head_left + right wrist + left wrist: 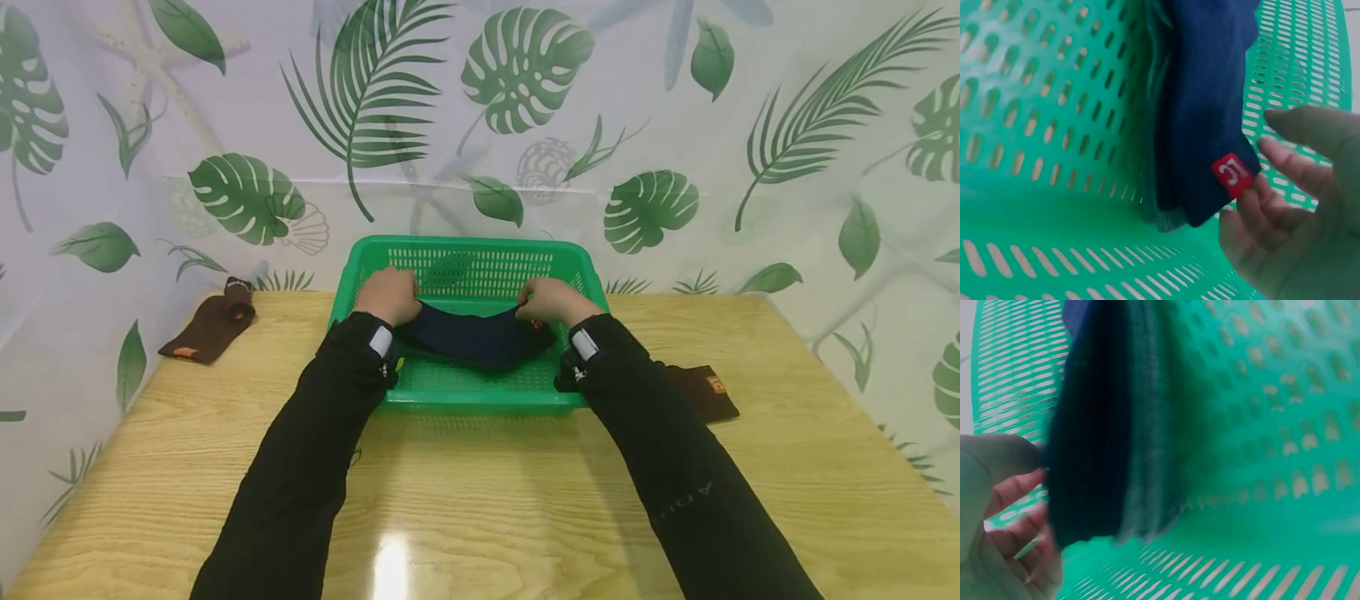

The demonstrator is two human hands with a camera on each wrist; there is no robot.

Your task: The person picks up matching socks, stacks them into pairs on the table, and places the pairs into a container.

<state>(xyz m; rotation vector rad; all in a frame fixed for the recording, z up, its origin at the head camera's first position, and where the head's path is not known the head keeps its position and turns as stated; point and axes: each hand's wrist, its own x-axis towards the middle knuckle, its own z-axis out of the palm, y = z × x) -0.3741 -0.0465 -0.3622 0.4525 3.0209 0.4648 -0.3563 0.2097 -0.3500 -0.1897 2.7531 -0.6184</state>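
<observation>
A navy sock (480, 337) with a small red label (1232, 176) sags between my two hands inside the green plastic basket (480, 398). My left hand (388, 296) pinches its left end; in the left wrist view the thumb meets the dark fabric's edge and the other fingers curl behind it. At the opposite end, my right hand (551, 300) holds the corner beside the label, fingertips against the cloth. Layered fabric edges (1144, 425) show in the left wrist view. The sock's far side is hidden.
A brown sock (206, 327) with an orange label and a rolled end lies on the wooden table (480, 500) left of the basket. Another brown piece (705, 392) lies to the right, partly behind my right sleeve. A leaf-printed cloth (480, 125) hangs behind the table.
</observation>
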